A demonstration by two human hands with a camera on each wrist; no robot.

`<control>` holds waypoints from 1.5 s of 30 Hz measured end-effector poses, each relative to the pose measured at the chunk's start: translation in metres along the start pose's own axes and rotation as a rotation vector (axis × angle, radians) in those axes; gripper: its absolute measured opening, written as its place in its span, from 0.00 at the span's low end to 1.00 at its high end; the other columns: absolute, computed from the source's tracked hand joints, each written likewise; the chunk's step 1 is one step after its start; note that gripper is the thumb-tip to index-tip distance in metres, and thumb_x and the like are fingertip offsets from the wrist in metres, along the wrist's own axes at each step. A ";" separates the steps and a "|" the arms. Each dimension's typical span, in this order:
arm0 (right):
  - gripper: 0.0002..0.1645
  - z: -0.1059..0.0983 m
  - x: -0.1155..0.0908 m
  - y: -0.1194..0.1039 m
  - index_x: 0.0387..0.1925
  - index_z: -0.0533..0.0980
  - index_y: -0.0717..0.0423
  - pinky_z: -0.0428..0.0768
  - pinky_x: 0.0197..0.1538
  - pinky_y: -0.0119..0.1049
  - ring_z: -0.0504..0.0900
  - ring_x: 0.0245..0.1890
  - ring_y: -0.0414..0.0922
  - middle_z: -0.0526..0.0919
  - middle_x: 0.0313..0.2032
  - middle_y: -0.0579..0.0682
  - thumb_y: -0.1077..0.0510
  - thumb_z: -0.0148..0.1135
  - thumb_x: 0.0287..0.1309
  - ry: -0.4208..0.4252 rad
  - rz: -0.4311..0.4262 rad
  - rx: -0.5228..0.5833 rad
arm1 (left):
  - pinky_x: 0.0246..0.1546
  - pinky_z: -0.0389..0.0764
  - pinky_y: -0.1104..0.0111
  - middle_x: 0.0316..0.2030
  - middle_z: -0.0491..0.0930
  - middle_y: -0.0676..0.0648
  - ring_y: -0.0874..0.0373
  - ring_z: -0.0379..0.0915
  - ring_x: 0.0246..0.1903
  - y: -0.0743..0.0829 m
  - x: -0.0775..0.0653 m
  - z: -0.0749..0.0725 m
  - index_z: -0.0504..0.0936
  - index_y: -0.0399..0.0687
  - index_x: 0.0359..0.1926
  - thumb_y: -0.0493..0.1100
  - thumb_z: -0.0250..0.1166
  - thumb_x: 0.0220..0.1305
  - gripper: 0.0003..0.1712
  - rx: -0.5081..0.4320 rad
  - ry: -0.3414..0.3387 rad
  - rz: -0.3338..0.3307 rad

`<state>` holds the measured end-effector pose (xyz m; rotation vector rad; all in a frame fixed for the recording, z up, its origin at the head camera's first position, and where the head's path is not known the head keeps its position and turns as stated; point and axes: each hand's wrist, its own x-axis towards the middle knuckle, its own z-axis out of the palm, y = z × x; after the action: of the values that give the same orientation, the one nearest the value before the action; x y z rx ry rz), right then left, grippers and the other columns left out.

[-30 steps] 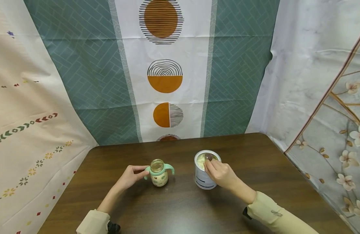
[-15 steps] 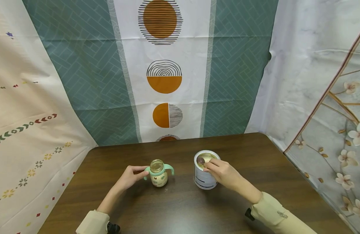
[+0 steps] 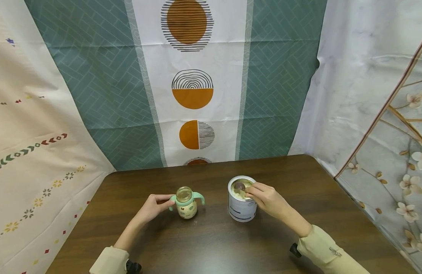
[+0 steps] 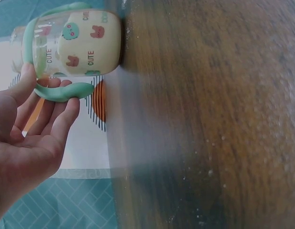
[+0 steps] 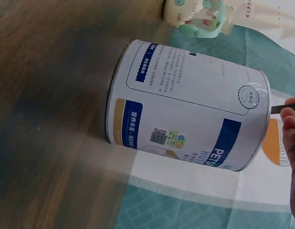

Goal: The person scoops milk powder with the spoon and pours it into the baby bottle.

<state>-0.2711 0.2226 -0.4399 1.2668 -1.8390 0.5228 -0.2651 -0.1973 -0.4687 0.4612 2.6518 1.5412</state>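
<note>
In the head view, my left hand point(image 3: 152, 208) holds one green handle point(image 4: 66, 91) of a baby bottle point(image 3: 187, 209) between thumb and fingers. The bottle stands upright on the table with its mouth uncapped. Pale cream contents and small cartoon prints show in the left wrist view. To the right is a white and blue tin can point(image 3: 241, 212), open at the top, with pale yellow powder point(image 3: 235, 193) inside. My right hand point(image 3: 268, 199) reaches over its right rim and pinches the dark handle point(image 5: 279, 109) of a scoop. The brown scoop point(image 3: 239, 186) sits inside the can's mouth.
Bottle and can stand apart on a dark brown wooden table point(image 3: 204, 243). A patterned cloth point(image 3: 193, 95) hangs just behind the table's back edge. More cloth hangs at the left and right sides. Light specks lie on the table by the bottle.
My right hand has shifted a little to the right over the can's rim. The scoop has moved left within the can, then slightly back right. Left hand and bottle stay put.
</note>
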 end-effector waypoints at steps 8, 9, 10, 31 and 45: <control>0.18 -0.008 0.004 -0.001 0.30 0.79 0.56 0.76 0.34 0.25 0.76 0.28 0.35 0.78 0.28 0.42 0.52 0.49 0.72 0.001 -0.041 0.076 | 0.39 0.79 0.76 0.50 0.81 0.33 0.70 0.77 0.39 0.000 0.001 0.000 0.81 0.34 0.53 0.43 0.67 0.62 0.22 -0.021 0.002 0.003; 0.17 -0.009 0.004 -0.001 0.30 0.78 0.56 0.76 0.34 0.25 0.75 0.27 0.35 0.78 0.28 0.42 0.53 0.49 0.72 0.008 -0.043 0.084 | 0.40 0.79 0.76 0.50 0.81 0.33 0.70 0.77 0.39 0.000 0.001 -0.001 0.81 0.34 0.54 0.43 0.67 0.62 0.22 -0.020 0.000 0.008; 0.16 -0.010 0.004 -0.001 0.30 0.78 0.55 0.75 0.33 0.24 0.74 0.27 0.35 0.77 0.27 0.42 0.53 0.50 0.72 0.014 -0.040 0.084 | 0.40 0.79 0.76 0.50 0.81 0.33 0.71 0.77 0.39 0.000 0.001 -0.001 0.81 0.34 0.54 0.43 0.67 0.62 0.22 -0.020 -0.002 0.009; 0.17 0.013 0.011 -0.017 0.18 0.68 0.54 0.62 0.19 0.21 0.61 0.16 0.32 0.66 0.14 0.42 0.67 0.53 0.63 0.169 0.312 -0.036 | 0.40 0.80 0.75 0.50 0.81 0.33 0.70 0.77 0.38 -0.001 0.000 0.001 0.81 0.34 0.55 0.44 0.67 0.63 0.23 -0.050 -0.012 -0.013; 0.19 0.011 0.012 -0.021 0.20 0.77 0.56 0.66 0.18 0.22 0.70 0.15 0.29 0.76 0.12 0.44 0.67 0.51 0.67 0.288 0.711 0.006 | 0.38 0.79 0.76 0.47 0.82 0.33 0.70 0.76 0.35 -0.003 0.000 0.001 0.81 0.34 0.54 0.43 0.67 0.62 0.22 -0.044 0.000 -0.002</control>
<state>-0.2587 0.1994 -0.4385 0.4669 -1.9986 1.0272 -0.2659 -0.1974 -0.4717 0.4559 2.6116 1.5952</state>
